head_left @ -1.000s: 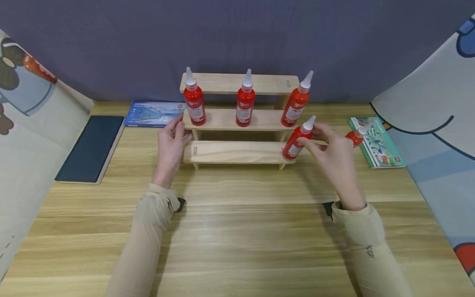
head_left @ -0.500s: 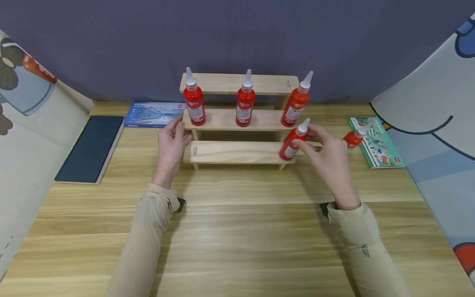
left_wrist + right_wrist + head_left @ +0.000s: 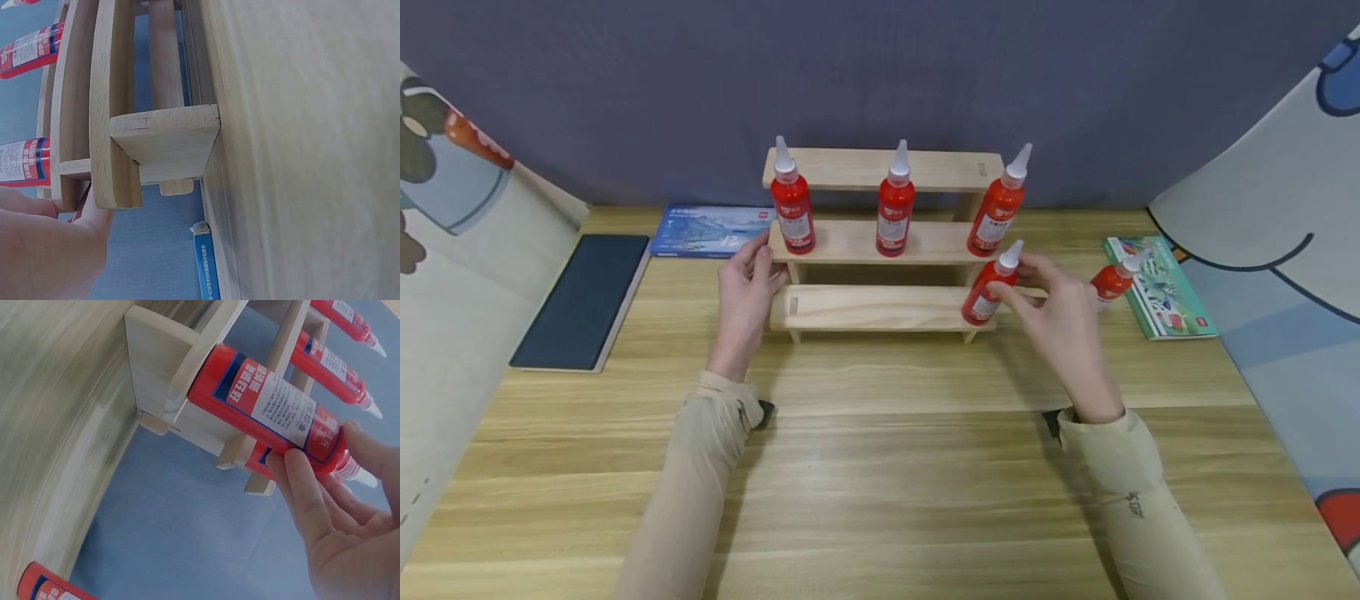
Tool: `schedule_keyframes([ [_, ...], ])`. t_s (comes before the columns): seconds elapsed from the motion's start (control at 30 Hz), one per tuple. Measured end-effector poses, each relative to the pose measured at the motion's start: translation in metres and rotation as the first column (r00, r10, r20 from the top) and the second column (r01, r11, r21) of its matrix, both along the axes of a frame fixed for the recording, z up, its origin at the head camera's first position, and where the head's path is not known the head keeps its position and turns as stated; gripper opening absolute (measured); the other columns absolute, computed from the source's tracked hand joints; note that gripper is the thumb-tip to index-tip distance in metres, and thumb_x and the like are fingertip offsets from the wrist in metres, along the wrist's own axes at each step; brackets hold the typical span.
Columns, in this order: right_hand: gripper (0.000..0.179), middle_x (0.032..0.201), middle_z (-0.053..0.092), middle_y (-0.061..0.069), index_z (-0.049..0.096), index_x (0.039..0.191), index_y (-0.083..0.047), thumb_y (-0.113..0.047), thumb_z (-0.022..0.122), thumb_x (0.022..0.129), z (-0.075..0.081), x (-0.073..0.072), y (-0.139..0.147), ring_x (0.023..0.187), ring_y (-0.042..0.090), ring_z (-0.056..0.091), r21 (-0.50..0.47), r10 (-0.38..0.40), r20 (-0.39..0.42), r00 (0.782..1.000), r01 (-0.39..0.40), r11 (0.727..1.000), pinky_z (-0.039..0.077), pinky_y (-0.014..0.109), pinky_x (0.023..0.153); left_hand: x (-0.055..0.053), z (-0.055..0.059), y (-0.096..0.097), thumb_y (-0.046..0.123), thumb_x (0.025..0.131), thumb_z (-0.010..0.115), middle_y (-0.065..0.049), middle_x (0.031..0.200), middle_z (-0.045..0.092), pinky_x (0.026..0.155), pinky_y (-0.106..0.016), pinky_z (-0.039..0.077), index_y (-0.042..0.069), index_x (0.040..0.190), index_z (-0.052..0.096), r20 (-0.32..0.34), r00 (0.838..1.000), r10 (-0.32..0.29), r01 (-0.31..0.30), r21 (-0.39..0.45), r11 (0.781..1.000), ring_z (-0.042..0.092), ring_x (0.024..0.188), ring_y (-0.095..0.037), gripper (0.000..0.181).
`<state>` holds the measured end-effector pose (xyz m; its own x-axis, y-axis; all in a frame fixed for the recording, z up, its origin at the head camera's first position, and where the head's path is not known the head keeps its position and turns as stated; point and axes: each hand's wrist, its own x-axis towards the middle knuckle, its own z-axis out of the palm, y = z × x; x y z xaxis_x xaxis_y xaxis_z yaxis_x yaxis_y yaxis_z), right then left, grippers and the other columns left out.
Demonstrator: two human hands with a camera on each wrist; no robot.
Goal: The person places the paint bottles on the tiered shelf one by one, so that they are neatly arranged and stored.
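Note:
A three-tier wooden display shelf (image 3: 880, 308) stands at the back of the table. At its left end my left hand (image 3: 747, 300) holds the middle tier; some of its fingers are hidden behind the wood. My right hand (image 3: 1060, 321) pinches a red squeeze bottle (image 3: 982, 302) with a white pointed cap near its top. In the right wrist view this bottle (image 3: 269, 409) has its base on the right end of the lowest tier. Along the middle tier stand three like bottles: a left one (image 3: 793, 215), a middle one (image 3: 895, 217) and a right one (image 3: 996, 218).
Another red bottle (image 3: 1111, 284) stands on the table right of my right hand, before a green book (image 3: 1161, 287). A blue flat box (image 3: 713, 231) lies behind my left hand. At the far left is a dark notebook (image 3: 583, 300). A dark partition (image 3: 880, 75) rises behind the shelf.
My right hand has moved slightly left and down with the bottle, which shifted a little inward on the lowest tier. My left hand has stayed in place.

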<state>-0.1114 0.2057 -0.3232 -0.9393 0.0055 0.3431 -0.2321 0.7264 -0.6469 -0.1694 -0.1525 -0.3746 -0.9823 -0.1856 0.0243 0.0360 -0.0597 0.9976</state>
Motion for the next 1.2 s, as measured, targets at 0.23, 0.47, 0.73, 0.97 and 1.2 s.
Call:
schedule_keyframes([
  [0.23, 0.044, 0.120, 0.075, 0.024, 0.070, 0.132, 0.005, -0.012, 0.087, 0.094, -0.001, 0.000, 0.001, 0.108, 0.039, 0.073, -0.001, 0.005, 0.014, 1.000, -0.005, 1.000, 0.064, 0.044, 0.080, -0.001, -0.001, 0.000, 0.011, 0.117, 0.042, -0.026, 0.157, 0.051, 0.111, -0.033, 0.055, -0.004, 0.159, 0.045, 0.003, 1.000, 0.004, -0.004, 0.001, 1.000, 0.058, 0.137, -0.033, 0.045],
  [0.47, 0.048, 0.124, 0.074, 0.025, 0.068, 0.135, 0.006, -0.009, 0.086, 0.094, 0.001, 0.001, 0.003, 0.111, 0.040, 0.073, -0.026, 0.028, 0.024, 0.999, -0.027, 0.999, 0.064, 0.050, 0.085, 0.000, 0.000, 0.000, 0.011, 0.117, 0.043, -0.026, 0.156, 0.053, 0.111, -0.034, 0.055, -0.005, 0.158, 0.045, -0.008, 1.000, 0.008, -0.008, 0.007, 1.000, 0.059, 0.135, -0.034, 0.044],
  [0.73, 0.045, 0.133, 0.073, 0.015, 0.070, 0.136, -0.002, -0.018, 0.085, 0.097, 0.014, 0.001, 0.023, 0.119, 0.033, 0.071, -0.059, -0.049, -0.024, 0.998, 0.048, 0.997, 0.064, 0.038, 0.095, 0.001, 0.001, 0.001, 0.011, 0.117, 0.043, -0.027, 0.157, 0.051, 0.112, -0.035, 0.054, -0.006, 0.158, 0.044, -0.008, 1.000, -0.001, 0.001, 0.012, 1.000, 0.057, 0.138, -0.034, 0.045],
  [0.97, 0.046, 0.137, 0.071, 0.011, 0.069, 0.140, -0.005, -0.014, 0.083, 0.097, 0.024, 0.002, 0.046, 0.125, 0.019, 0.067, -0.159, -0.158, -0.092, 0.983, 0.142, 0.977, 0.059, 0.018, 0.098, 0.001, 0.001, 0.001, 0.011, 0.117, 0.043, -0.027, 0.156, 0.052, 0.112, -0.035, 0.054, -0.006, 0.158, 0.044, -0.010, 1.000, -0.001, 0.001, 0.014, 1.000, 0.058, 0.136, -0.034, 0.045],
  [1.2, 0.044, 0.133, 0.072, 0.004, 0.071, 0.138, -0.010, -0.013, 0.085, 0.096, 0.026, -0.002, 0.071, 0.116, 0.005, 0.067, -0.235, -0.244, -0.107, 0.964, 0.214, 0.948, 0.058, 0.021, 0.101, 0.000, -0.001, 0.001, 0.011, 0.117, 0.042, -0.028, 0.156, 0.051, 0.112, -0.034, 0.054, -0.006, 0.158, 0.044, -0.019, 1.000, -0.002, 0.002, 0.012, 1.000, 0.059, 0.135, -0.033, 0.045],
])
